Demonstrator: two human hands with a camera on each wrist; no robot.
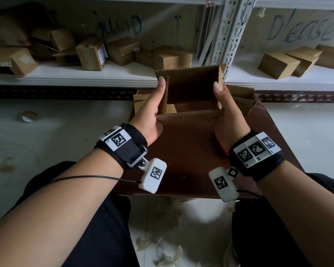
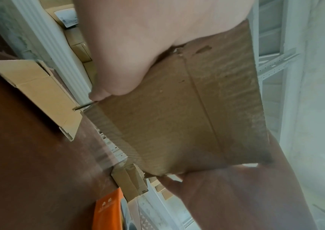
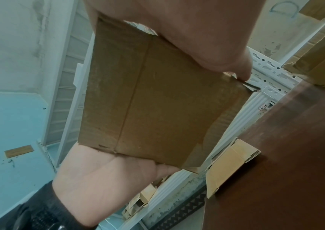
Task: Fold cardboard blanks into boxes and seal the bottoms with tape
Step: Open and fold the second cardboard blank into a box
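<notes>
Black wrist straps – white tag-marked blocks; white camera pods, thin black cable; dark trousers.

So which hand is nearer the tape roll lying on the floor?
Left. The left hand grips the box's left side, on the same side as the tape roll; the right hand grips the far side.

Storeroom: shelving with boxes

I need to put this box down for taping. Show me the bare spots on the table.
Bare: the brown table between the wrists, below the held box, to the near edge. Crowded: the far edge, with flat blanks left and more blanks right.
</notes>
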